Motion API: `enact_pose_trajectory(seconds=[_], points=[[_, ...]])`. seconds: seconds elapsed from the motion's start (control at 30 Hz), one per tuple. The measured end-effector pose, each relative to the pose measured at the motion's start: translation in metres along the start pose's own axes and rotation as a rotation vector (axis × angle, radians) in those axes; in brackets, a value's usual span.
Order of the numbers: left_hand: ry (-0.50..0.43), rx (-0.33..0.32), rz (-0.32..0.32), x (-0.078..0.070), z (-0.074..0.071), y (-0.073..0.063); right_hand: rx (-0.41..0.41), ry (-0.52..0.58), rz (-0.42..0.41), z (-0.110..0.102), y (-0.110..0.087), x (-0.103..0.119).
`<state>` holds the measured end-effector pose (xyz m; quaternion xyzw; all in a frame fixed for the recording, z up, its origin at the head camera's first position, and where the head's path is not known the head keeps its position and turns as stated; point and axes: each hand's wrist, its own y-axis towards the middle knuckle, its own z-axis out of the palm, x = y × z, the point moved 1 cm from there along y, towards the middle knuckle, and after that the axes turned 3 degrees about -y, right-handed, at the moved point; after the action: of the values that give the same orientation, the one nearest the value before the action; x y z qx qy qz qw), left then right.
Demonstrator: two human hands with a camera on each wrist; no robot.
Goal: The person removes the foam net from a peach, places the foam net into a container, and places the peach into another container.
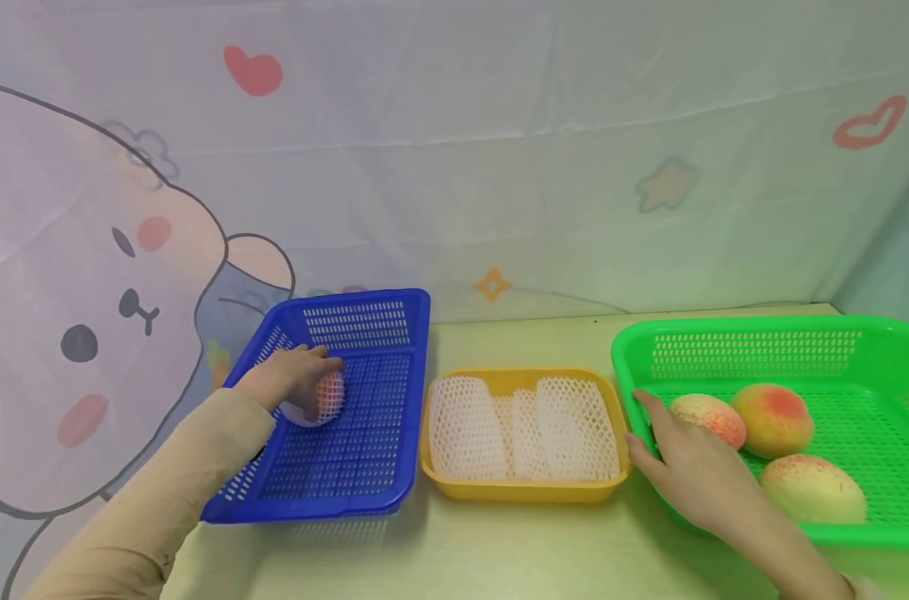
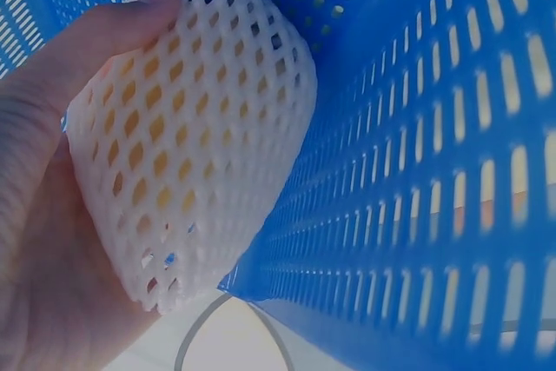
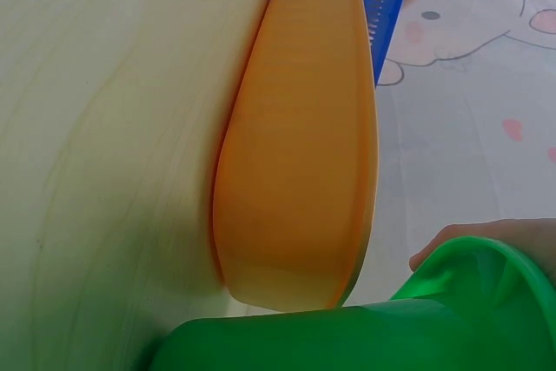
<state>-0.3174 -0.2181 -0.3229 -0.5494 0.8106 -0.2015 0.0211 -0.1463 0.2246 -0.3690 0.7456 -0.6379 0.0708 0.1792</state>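
Inside the blue basket (image 1: pixel 372 425), my left hand (image 1: pixel 297 379) holds a peach (image 1: pixel 331 395) wrapped in a white foam net (image 2: pixel 195 119). The left wrist view has the thumb across the net's upper part, with yellow fruit showing through the mesh. My right hand (image 1: pixel 697 479) is at the left side of the green basket (image 1: pixel 874 425), its thumb and forefinger spread by the rim; its other fingers are hidden. Close behind that hand lies a pale peach with red blush (image 1: pixel 712 419). A redder peach (image 1: pixel 773 419) and a yellowish one (image 1: pixel 814 490) lie beside it.
Between the two baskets stands a yellow tray (image 1: pixel 521 492) with several white foam nets (image 1: pixel 465 429) in it. All of them stand on a pale wooden table (image 1: pixel 461 554). A printed cloth (image 1: pixel 454 167) hangs behind.
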Motion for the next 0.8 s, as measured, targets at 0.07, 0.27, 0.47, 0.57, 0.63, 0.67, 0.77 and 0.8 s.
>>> enact_pose_trajectory(seconds=[0.07, 0.27, 0.47, 0.57, 0.63, 0.67, 0.77, 0.8], points=[[-0.011, 0.004, -0.002, 0.0002, 0.0016, 0.0009, 0.0, -0.003, 0.0, 0.0002, 0.0001, -0.0001], [-0.086, 0.013, -0.039, -0.0002, 0.0066, 0.0041, -0.002, -0.005, -0.005, 0.0002, 0.0003, -0.0003], [-0.055, 0.007, -0.021, 0.0015, 0.0084, 0.0059, 0.0, -0.002, -0.006, -0.0013, 0.0005, 0.0003], [-0.024, -0.007, 0.002, 0.0022, 0.0085, 0.0062, -0.004, -0.007, -0.004, -0.001, 0.001, -0.0001], [-0.012, -0.014, 0.016, 0.0013, 0.0079, 0.0057, -0.008, -0.008, -0.005, -0.0005, 0.0009, -0.0005], [-0.013, -0.013, 0.02, 0.0008, 0.0075, 0.0053, -0.01, -0.008, -0.005, -0.0002, 0.0009, -0.0007], [-0.012, -0.016, 0.03, -0.0005, 0.0065, 0.004, -0.009, -0.007, -0.004, -0.0001, 0.0005, -0.0009], [-0.004, -0.02, 0.038, -0.0009, 0.0059, 0.0035, -0.01, -0.006, -0.004, -0.0003, 0.0003, -0.0008]])
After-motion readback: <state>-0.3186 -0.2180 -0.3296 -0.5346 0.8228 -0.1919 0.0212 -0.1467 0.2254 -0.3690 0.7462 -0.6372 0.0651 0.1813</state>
